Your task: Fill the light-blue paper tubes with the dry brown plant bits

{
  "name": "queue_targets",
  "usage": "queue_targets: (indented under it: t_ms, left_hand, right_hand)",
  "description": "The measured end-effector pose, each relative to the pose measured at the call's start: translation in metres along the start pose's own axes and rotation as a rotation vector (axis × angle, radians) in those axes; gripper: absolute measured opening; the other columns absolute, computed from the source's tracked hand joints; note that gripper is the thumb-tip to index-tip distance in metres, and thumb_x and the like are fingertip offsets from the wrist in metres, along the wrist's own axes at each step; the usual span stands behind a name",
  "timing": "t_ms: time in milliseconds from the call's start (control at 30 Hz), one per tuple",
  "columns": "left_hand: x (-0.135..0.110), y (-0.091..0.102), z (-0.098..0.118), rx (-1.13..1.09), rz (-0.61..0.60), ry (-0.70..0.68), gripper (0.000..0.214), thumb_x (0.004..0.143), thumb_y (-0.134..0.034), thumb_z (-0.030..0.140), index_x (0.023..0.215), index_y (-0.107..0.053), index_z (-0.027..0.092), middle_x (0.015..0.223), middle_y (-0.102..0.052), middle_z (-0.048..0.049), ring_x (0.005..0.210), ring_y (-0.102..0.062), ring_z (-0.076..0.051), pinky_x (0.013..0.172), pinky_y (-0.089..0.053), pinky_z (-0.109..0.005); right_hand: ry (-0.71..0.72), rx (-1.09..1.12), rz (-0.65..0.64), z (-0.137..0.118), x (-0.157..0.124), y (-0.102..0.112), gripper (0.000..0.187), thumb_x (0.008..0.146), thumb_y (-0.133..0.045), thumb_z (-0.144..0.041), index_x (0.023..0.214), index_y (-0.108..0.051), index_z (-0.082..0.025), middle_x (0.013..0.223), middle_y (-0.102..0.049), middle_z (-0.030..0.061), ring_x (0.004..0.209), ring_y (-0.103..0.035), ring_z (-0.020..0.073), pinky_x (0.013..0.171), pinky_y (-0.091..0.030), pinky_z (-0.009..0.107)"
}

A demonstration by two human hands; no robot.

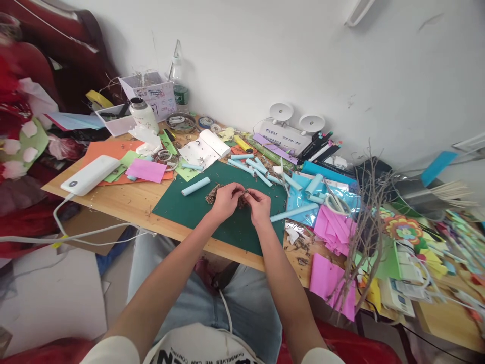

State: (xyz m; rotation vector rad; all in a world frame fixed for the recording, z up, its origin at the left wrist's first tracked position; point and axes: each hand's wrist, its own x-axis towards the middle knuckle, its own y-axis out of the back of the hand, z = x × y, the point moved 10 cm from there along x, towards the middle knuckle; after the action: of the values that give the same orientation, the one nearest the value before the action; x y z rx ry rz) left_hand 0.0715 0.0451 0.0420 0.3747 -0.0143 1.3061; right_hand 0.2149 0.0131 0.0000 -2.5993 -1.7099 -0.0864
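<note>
Over the dark green cutting mat [189, 205], my left hand [227, 201] and my right hand [259, 206] meet fingertip to fingertip. Both are closed in a pinch on a small brown bit that looks like dried plant matter. The fingers hide most of it. Below the fingertips, a brown crumbly clump [241, 203] lies on the mat, partly covered by my hands. Another dried brown clump [212, 194] rests just left of my left hand. Farther left on the mat is a light blue paper tube [195, 186], apart from both hands.
Several blue paper tubes [262, 176] lie beyond my hands. Scissors [335, 202] and pink paper [333, 230] are on the right, beside upright dry twigs [366, 227]. A white power bank [90, 174] with a cable sits left, near a white bottle [144, 116].
</note>
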Motion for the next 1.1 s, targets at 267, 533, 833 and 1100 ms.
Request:
queue_targets:
  t_ms: [267, 533, 833, 1100]
  left_hand:
    - [0.006, -0.013, -0.026, -0.617, -0.107, 0.358, 0.032, 0.061, -0.081, 0.038, 0.075, -0.065, 0.015, 0.069, -0.065, -0.0025, 0.064, -0.059, -0.013, 0.068, -0.049, -0.030]
    - [0.004, -0.010, -0.030, -0.633, -0.040, 0.353, 0.037, 0.058, -0.084, 0.040, 0.078, -0.065, 0.015, 0.070, -0.066, -0.0025, 0.066, -0.061, -0.013, 0.068, -0.052, -0.029]
    - [0.003, -0.005, -0.034, -0.521, -0.006, 0.324, 0.036, 0.060, -0.083, 0.045, 0.076, -0.070, 0.015, 0.070, -0.069, -0.0040, 0.064, -0.062, -0.015, 0.066, -0.053, -0.030]
    - [0.005, 0.001, -0.033, -0.261, -0.075, 0.292, 0.030, 0.068, -0.075, 0.042, 0.081, -0.075, 0.015, 0.077, -0.073, -0.0067, 0.073, -0.067, -0.020, 0.072, -0.055, -0.032]
  right_hand:
    - [0.114, -0.077, -0.004, -0.018, 0.001, 0.000, 0.024, 0.074, -0.063, -0.041, 0.082, -0.066, -0.019, 0.078, -0.067, 0.0032, 0.069, -0.060, 0.0163, 0.066, -0.052, 0.029]
    - [0.171, -0.201, -0.002, -0.028, -0.001, 0.004, 0.020, 0.078, -0.060, -0.033, 0.087, -0.068, -0.017, 0.082, -0.070, 0.0052, 0.072, -0.064, 0.0177, 0.072, -0.054, 0.032]
    - [0.378, -0.352, -0.087, -0.057, -0.017, -0.013, 0.024, 0.085, -0.058, -0.027, 0.103, -0.073, -0.019, 0.097, -0.072, 0.0067, 0.082, -0.068, 0.0170, 0.077, -0.056, 0.030]
    - [0.499, -0.514, -0.004, -0.063, -0.020, -0.010, 0.021, 0.088, -0.056, -0.028, 0.089, -0.075, -0.020, 0.090, -0.076, 0.0071, 0.079, -0.070, 0.0196, 0.078, -0.056, 0.033]
